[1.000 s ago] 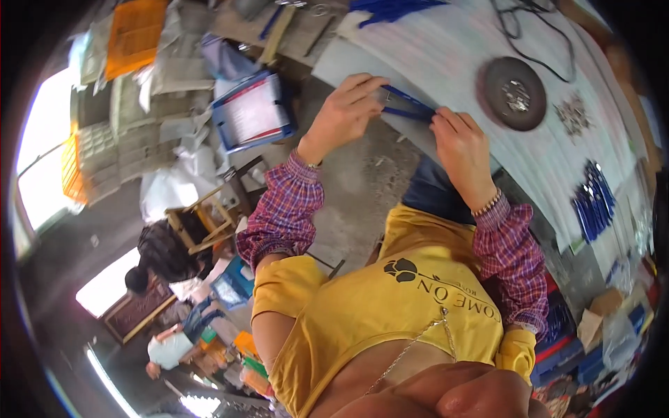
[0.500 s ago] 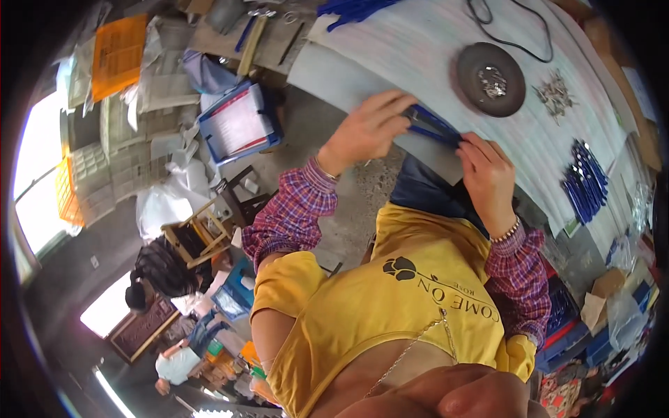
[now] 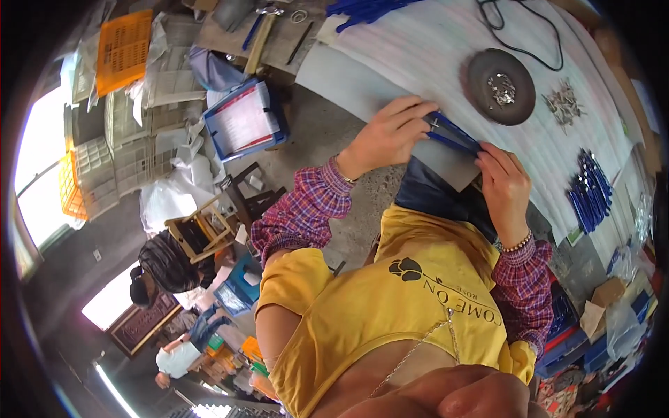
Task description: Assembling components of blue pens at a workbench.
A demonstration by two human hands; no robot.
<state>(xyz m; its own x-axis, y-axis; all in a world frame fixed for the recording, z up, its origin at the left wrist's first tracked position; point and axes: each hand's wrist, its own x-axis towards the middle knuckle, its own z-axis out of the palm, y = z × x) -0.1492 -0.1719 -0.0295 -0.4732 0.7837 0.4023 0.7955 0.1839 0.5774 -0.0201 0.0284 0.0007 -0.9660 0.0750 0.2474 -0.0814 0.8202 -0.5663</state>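
Observation:
A narrow blue strap (image 3: 460, 134) is stretched in a long loop between my two hands, over the near edge of the covered table (image 3: 432, 56). My left hand (image 3: 391, 138) pinches its left end, where a small metal piece shows beside the fingertips. The other end is pinched by my right hand (image 3: 504, 182), with thumb and fingers closed together. Beyond the strap stands a dark round dish (image 3: 477, 103) with small shiny metal parts in it. To the dish's right lies a loose heap of metal pieces (image 3: 564, 104).
Blue straps with metal fittings (image 3: 591, 195) lie bunched at the table's right. More blue straps (image 3: 369, 10) and a black cord (image 3: 559, 52) are at the far side. Left of the table stand a blue crate (image 3: 279, 132) and a wooden stool (image 3: 198, 230). Other people are at lower left.
Both hands and the strap appear slightly farther right and lower in the picture, and the whole scene has shifted a little the same way. The grip at both ends stays the same.

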